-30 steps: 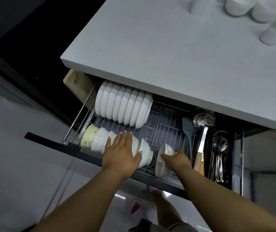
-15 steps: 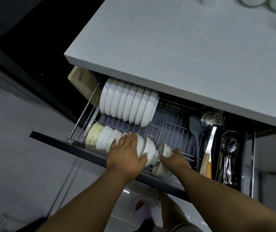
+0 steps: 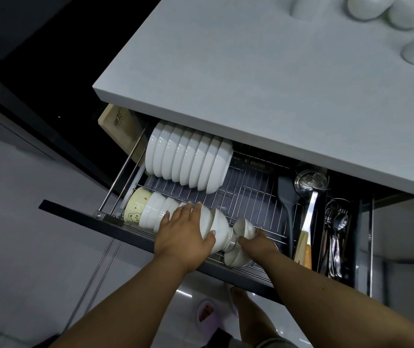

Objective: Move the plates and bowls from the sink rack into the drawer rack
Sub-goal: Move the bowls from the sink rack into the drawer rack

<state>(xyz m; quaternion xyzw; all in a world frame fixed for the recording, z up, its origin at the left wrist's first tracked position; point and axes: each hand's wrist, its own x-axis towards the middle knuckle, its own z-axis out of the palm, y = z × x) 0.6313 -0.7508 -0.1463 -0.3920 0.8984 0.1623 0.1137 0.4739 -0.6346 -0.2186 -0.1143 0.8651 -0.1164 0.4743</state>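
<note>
A pale grey surface [image 3: 263, 79] fills the upper part of the view, with white cups [image 3: 386, 11] at its far right corner. Beneath it the drawer rack [image 3: 248, 187] is pulled out — a wire grid holding a back row of white plates [image 3: 188, 159] on edge and a front row of bowls [image 3: 160, 212] lying on their sides, a cream patterned bowl [image 3: 135, 205] at its left end. The left hand [image 3: 186, 237] lies spread over that row's right end, fingers open and pressed against the last bowls. The right hand [image 3: 257, 243] grips a small white bowl [image 3: 241, 243] — fingers curled round it — touching the row's end. Right of the rack lie a dark spatula [image 3: 288, 199], a ladle [image 3: 310, 187] and cutlery [image 3: 335, 237].
</note>
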